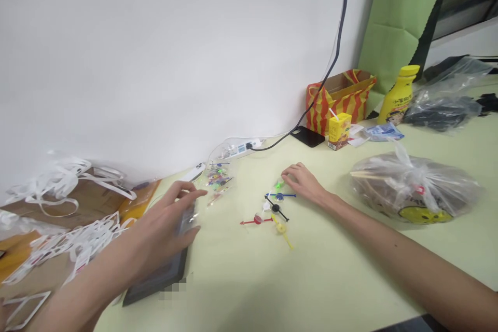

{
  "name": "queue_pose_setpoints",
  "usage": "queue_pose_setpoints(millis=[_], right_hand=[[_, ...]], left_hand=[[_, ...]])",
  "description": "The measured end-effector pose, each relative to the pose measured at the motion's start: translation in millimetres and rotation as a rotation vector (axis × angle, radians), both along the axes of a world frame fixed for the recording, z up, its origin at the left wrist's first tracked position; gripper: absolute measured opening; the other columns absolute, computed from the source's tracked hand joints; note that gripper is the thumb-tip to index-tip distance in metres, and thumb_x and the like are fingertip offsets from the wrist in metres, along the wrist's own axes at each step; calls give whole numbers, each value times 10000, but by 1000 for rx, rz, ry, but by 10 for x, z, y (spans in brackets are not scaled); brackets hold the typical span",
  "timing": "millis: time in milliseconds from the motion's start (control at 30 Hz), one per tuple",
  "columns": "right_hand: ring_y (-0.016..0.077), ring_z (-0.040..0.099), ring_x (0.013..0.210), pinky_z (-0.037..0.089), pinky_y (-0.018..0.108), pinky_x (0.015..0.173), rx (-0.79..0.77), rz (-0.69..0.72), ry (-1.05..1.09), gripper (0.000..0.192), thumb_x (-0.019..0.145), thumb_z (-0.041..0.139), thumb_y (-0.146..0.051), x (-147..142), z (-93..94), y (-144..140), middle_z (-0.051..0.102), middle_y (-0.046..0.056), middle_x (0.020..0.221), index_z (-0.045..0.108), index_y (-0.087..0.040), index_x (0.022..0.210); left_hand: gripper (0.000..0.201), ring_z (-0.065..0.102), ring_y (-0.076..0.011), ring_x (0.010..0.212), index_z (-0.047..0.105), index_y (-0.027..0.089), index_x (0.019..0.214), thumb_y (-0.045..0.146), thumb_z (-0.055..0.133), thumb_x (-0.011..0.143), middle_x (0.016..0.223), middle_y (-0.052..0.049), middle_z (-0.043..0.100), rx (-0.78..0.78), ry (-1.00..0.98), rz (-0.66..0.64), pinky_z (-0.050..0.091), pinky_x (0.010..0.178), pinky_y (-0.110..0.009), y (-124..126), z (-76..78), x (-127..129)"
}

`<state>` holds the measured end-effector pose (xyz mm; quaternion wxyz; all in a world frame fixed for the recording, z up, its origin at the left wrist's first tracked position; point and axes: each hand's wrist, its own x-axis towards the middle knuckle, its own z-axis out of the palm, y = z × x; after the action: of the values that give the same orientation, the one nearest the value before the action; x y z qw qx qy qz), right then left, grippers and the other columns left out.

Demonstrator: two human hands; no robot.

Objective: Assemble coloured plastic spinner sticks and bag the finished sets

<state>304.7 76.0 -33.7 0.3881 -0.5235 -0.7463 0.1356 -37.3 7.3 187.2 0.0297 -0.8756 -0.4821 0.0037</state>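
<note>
Small plastic arrow spinners with round centres lie loosely grouped on the table: a red spinner (257, 219), a yellow spinner (280, 227), a black spinner (276, 208), a blue spinner (279, 196) and a white one (266, 206). At the far end of this group, my right hand (303, 181) has its fingers closed at a green spinner (278, 185). My left hand (167, 228) hovers over a dark flat tablet-like object (161, 280), thumb and fingers apart. Just beyond its fingertips sits a clear plastic bag (218, 179) of more colourful spinners.
A power strip (243, 148) with a black cable (338, 46) runs by the wall. Behind are a phone (308, 136), drink carton (340, 131), striped paper bag (342, 98) and yellow bottle (399, 96). A tied plastic bag (412, 187) stands right; white straps (85, 238) lie left.
</note>
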Motion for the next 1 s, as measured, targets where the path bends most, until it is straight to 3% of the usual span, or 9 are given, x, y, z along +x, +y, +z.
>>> queue_pose_setpoints(millis=[100,200,300,433,567,700,833,900,1000], right_hand=[[241,559,1078,418,408,954,8,62,-31,330,1008,441,-417,-6,17,-25,704,81,1118,697,-231,1100],[238,550,1111,402,420,972,5,126,-79,352,1009,439,-456,-18,38,-60,697,75,1145,683,-250,1158],[240,551,1105,402,424,959,-1,185,-143,359,1014,426,-459,-31,46,-94,698,77,1122,688,-253,1147],[254,550,1097,409,433,947,9,184,-178,323,994,474,-444,-34,61,-145,693,81,1132,680,-254,1154],[276,520,1136,390,460,965,123,110,-173,292,985,496,-393,-95,170,-292,663,95,1197,649,-255,1193],[266,532,1079,356,465,974,209,244,-262,223,982,513,-363,-381,332,-569,673,90,1106,666,-245,1093],[278,535,1050,348,484,947,194,374,-433,252,979,523,-355,-758,392,-836,665,112,1105,618,-242,1184],[292,525,1093,345,499,957,184,384,-498,292,976,525,-325,-868,367,-925,644,123,1183,573,-252,1255],[303,515,1157,338,523,987,179,373,-553,235,991,486,-265,-869,301,-968,619,121,1266,586,-245,1203]], left_hand=[[519,662,-253,938,548,362,1329,476,592,824,1271,-64,549,48,-59,94,563,802,-374,-48,-41,-267],[519,666,-253,910,591,325,1274,552,593,808,1236,-74,556,87,-146,169,569,787,-393,-79,-201,-454],[523,659,-242,925,576,290,1292,565,560,847,1204,-73,552,97,-223,245,567,832,-403,-101,-497,-498],[528,659,-236,957,553,244,1319,534,543,878,1268,-97,510,-32,-261,294,568,881,-423,-106,-952,-473],[584,526,-322,1276,443,292,1430,484,570,893,1470,-115,389,-110,-205,273,523,980,-458,-149,-1214,-486],[776,288,-368,1467,290,366,1523,542,644,855,1629,-93,190,-101,-240,215,455,1068,-503,-200,-1238,-324],[515,286,-262,1488,354,325,1502,481,398,1013,1619,-52,283,-143,-273,57,296,1201,-478,-33,-1346,-40],[495,280,-264,1491,401,260,1483,455,351,1030,1597,-82,335,-114,-237,8,249,1219,-495,97,-1491,27],[524,259,-290,1499,387,244,1497,474,340,1029,1588,-101,353,-113,-185,-16,211,1215,-550,206,-1734,37]])
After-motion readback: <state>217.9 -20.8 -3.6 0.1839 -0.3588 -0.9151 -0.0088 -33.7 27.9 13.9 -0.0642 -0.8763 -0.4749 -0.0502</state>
